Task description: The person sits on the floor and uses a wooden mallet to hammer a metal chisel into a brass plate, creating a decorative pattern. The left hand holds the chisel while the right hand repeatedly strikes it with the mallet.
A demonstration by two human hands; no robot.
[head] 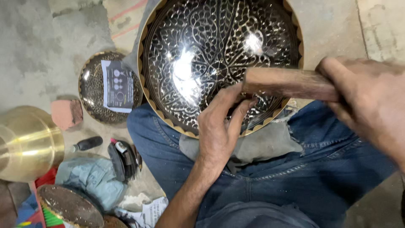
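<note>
Large engraved metal bowl [219,59], dark and glossy with a scalloped brass rim, propped on the lap over grey cloth [270,143]. Left hand [219,126] resting on its lower rim, fingers pinched. Right hand [367,97] closed around wooden mallet [287,82]. Smaller engraved plate [110,86] on the floor, left.

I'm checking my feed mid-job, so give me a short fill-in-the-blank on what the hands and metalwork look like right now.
1. The right hand grips a ____ handle.
2. The left hand rests its fingers on the large engraved ____, which lies on the person's lap.
3. A sheet of paper lies in the smaller bowl, which sits on the ____.

Missing words: wooden; bowl; floor
</note>
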